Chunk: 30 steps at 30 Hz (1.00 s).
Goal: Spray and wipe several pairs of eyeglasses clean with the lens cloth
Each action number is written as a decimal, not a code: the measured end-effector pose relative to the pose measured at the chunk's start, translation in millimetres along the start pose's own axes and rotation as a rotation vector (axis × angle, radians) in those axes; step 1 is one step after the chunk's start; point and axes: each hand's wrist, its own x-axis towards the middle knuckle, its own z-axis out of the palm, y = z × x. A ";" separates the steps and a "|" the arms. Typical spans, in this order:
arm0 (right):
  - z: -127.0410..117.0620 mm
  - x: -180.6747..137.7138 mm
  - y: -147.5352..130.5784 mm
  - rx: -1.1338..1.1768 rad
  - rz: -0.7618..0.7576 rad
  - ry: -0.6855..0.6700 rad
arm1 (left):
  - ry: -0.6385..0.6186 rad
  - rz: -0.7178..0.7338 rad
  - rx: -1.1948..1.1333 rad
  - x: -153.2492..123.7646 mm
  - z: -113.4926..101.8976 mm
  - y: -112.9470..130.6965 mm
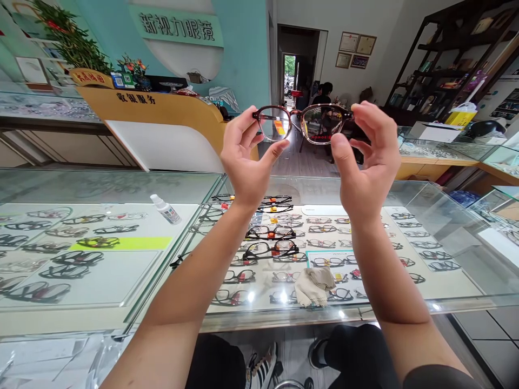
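Note:
I hold a pair of dark reddish-brown glasses point(302, 123) up at eye level above the glass counter point(121, 189). My left hand point(247, 156) pinches the left lens rim between thumb and fingers. My right hand point(367, 162) grips the right side near the hinge, with its fingers curled round the temple. The lenses carry a small orange sticker and red lettering. A crumpled beige cloth point(314, 285) lies on the counter top below my hands.
Rows of glasses frames point(270, 232) lie inside the display case. A small spray bottle point(166, 209) lies on the glass at left. A yellow service desk point(158, 108) stands behind, dark shelving point(446, 59) at right. A person point(322, 94) sits far back.

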 end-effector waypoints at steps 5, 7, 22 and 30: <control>-0.3 5.5 10.1 0.208 0.082 0.006 | 0.074 0.139 0.082 2.0 -4.3 14.2; -1.4 6.9 13.7 0.215 0.146 -0.027 | 0.076 0.155 0.092 1.2 -6.1 22.8; -6.3 10.3 22.5 0.319 0.155 -0.003 | 0.005 0.074 0.068 7.2 -7.7 24.8; -6.9 7.5 13.6 0.279 0.220 -0.034 | -0.111 0.021 -0.029 8.7 -10.6 10.7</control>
